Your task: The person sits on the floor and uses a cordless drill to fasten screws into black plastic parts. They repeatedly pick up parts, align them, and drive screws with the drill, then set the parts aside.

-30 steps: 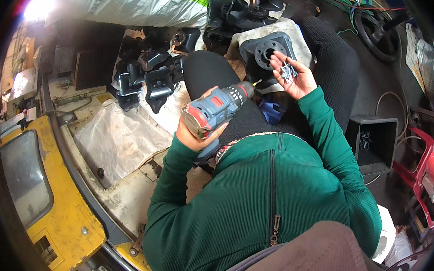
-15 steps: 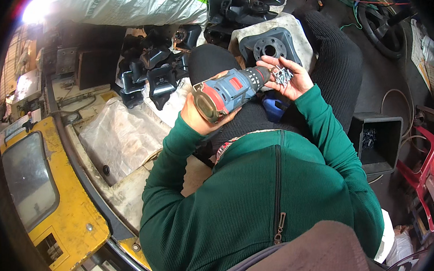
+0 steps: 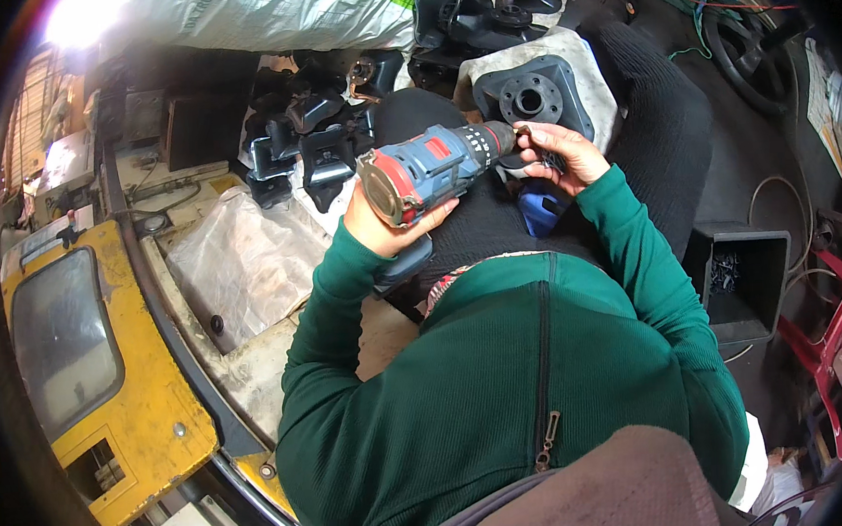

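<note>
Head view shows the drill [image 3: 430,169] between dark floor [image 3: 738,162] and apparent yellow machinery [image 3: 160,404].

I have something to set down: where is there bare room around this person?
Most of the plastic sheet, between yellow panel and left sleeve; also dark floor bordered by the right leg, steering wheel and bin. Crowded: the clustered black parts, and around the drill, right hand and flanged part.

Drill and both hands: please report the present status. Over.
Left hand: gripping drill. Right hand: curled around small metal pieces, partly hidden. Dark flanged part: beyond right hand. In the way: right hand itself, close before drill's nose.
</note>
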`<state>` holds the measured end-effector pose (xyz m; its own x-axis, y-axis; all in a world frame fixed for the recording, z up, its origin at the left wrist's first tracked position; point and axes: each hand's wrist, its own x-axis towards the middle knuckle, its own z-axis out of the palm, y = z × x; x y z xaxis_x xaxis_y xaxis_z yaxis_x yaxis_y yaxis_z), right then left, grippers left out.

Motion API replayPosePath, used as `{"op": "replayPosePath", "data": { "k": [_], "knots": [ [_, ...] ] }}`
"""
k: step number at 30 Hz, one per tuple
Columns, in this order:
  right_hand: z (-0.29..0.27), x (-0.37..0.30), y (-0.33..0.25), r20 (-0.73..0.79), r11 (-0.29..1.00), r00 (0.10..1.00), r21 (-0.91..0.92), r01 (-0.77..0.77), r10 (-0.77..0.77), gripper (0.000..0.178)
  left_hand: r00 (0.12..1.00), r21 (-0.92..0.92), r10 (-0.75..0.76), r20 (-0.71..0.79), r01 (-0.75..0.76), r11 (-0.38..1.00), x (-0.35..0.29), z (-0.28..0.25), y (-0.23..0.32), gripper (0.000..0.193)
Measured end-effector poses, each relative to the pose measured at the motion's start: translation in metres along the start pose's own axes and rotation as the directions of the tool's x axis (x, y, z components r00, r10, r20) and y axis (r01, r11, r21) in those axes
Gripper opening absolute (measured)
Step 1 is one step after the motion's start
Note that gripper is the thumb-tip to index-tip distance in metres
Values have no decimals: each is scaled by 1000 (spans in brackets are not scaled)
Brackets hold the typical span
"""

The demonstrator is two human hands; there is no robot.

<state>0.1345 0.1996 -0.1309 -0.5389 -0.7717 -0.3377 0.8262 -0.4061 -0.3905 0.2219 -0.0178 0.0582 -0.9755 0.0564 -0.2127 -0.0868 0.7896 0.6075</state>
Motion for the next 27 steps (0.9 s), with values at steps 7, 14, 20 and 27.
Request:
{"op": "replayPosePath", "data": {
  "k": [7,14,20,27],
  "knots": [
    [4,-2,0,6,998,999,42,-40,40,30,999,20,43,6,-43,999,-1,7,-1,59],
    [7,6,10,70,881,998,472,-38,6,26,991,-134,130,-7,-130,982,-4,15,-8,66],
    [20,8,15,6,898,1000,439,10,-14,27,988,-98,155,9,-153,983,-1,18,-12,64],
    [27,13,20,-34,888,998,456,56,-45,26,986,-52,167,13,-166,985,-7,21,-19,67]
  ]
}}
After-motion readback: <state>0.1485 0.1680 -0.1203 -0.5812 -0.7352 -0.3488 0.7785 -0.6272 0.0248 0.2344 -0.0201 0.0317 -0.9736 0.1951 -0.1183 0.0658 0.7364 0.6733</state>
